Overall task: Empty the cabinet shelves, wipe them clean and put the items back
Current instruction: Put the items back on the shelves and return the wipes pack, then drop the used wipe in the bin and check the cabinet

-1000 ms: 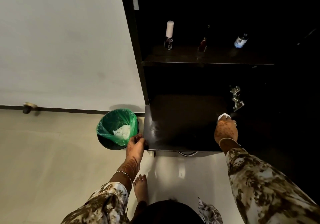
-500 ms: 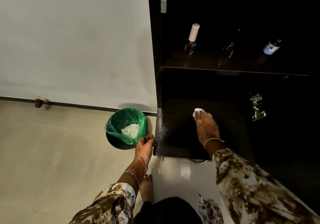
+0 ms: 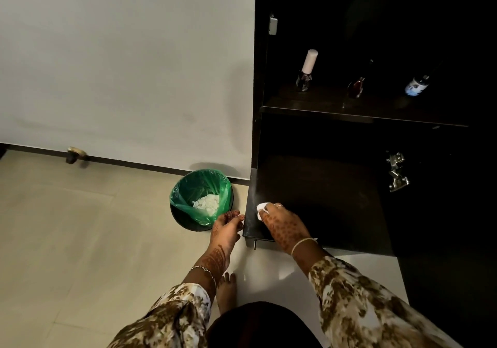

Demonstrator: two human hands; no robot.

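Note:
The dark cabinet's bottom shelf (image 3: 322, 191) is bare. My right hand (image 3: 286, 225) presses a small white tissue (image 3: 261, 210) onto that shelf's front left corner. My left hand (image 3: 227, 228) hangs just off the shelf's left front edge, fingers relaxed and holding nothing. On the upper shelf (image 3: 363, 115) stand three small bottles: one with a tall pale cap (image 3: 306, 72), a dark red one (image 3: 357, 87), and one with a blue-white label (image 3: 416, 85).
A black waste bin with a green liner (image 3: 201, 199) holds crumpled white tissue, on the floor left of the cabinet. A metal hinge (image 3: 396, 171) sits on the right inner side. A doorstop (image 3: 74, 154) is at the wall's base. My bare foot (image 3: 226, 291) rests below.
My right hand has swept the tissue across the bottom shelf from its right side to the front left corner. My left hand stayed by the shelf's left edge. The camera view shifted left.

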